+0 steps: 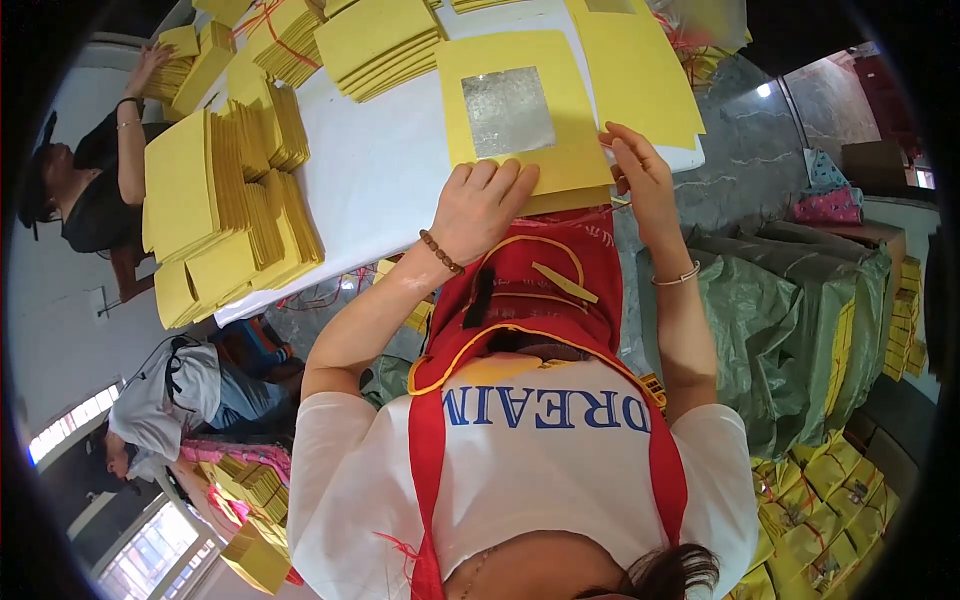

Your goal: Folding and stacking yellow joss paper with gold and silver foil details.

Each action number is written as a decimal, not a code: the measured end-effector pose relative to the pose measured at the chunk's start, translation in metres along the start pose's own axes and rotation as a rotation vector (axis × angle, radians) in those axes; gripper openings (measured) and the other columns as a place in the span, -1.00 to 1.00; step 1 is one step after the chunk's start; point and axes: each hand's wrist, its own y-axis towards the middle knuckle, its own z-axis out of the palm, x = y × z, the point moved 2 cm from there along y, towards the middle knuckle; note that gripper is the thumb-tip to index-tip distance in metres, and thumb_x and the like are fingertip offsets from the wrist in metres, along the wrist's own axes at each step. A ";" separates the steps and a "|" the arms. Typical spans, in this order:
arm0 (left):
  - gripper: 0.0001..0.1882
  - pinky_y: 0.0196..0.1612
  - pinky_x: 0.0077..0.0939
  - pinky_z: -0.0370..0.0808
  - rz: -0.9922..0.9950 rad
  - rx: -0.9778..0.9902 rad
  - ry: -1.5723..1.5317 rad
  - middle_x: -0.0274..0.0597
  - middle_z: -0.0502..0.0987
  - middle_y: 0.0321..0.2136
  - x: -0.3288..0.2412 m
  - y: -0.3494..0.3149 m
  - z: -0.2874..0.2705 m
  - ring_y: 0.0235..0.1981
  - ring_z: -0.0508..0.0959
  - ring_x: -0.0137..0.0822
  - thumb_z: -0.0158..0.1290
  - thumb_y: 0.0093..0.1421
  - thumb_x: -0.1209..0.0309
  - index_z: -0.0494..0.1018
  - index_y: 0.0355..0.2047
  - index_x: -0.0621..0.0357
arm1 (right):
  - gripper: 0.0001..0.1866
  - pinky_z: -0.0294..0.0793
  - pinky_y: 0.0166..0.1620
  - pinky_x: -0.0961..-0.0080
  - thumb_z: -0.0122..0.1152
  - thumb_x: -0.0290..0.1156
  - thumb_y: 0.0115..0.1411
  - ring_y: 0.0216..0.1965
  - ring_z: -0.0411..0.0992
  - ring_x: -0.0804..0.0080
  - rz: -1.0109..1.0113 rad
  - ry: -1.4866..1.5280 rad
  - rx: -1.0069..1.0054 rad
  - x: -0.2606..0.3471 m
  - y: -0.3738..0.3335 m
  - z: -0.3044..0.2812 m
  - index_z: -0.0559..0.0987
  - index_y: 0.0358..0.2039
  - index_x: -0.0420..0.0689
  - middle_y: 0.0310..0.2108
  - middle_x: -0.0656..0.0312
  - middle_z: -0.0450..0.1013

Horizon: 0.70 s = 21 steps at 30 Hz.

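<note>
A yellow paper sheet (555,70) with a silver square (508,110) at its middle lies at the table's front edge, on top of other yellow paper. My left hand (488,205) is closed over its near edge, knuckles up, the fingers curled onto the paper. At the sheet's right edge is my right hand (642,180), fingers bent and slightly apart, fingertips touching or close to the edge. Whether it pinches any paper is hard to see. More large yellow sheets (640,75) lie just beyond, on the right.
Folded yellow paper stacks (185,185) stand at the table's left, more (380,45) at the back. The white tabletop (365,160) shows between. Green plastic-wrapped bundles (760,330) stand at my right, tied yellow packs (820,510) behind them. One co-worker's hand (155,62) touches stacks; another person (180,390) bends lower left.
</note>
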 end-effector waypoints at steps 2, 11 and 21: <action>-0.56 -0.37 -0.52 0.29 -0.005 0.055 -0.016 -0.29 0.37 -0.27 0.000 0.001 0.002 -0.38 0.36 -0.37 -0.02 -0.05 0.41 0.40 -0.07 0.07 | -0.66 0.19 -0.44 0.80 0.00 -0.31 0.26 -0.45 0.29 0.75 -0.019 -0.043 -0.022 -0.006 -0.001 -0.003 0.43 0.01 -0.16 -0.17 0.34 0.46; -0.49 -0.24 -0.49 0.32 0.172 0.195 -0.142 -0.24 0.34 -0.16 0.011 0.011 -0.001 -0.27 0.35 -0.32 0.04 -0.02 0.33 0.40 0.03 -0.13 | -0.68 0.26 -0.37 0.77 0.04 -0.39 0.22 -0.37 0.34 0.73 -0.048 -0.093 -0.065 -0.017 -0.012 -0.005 0.45 -0.01 -0.16 -0.19 0.38 0.47; -0.49 -0.13 -0.35 0.30 -0.038 0.249 -0.513 -0.23 0.43 -0.15 0.024 0.015 -0.007 -0.18 0.38 -0.19 0.20 -0.09 0.28 0.42 -0.06 0.01 | -0.70 0.36 -0.26 0.71 0.05 -0.39 0.21 -0.29 0.38 0.68 -0.010 0.002 -0.011 -0.014 -0.016 -0.003 0.47 -0.04 -0.16 -0.26 0.34 0.47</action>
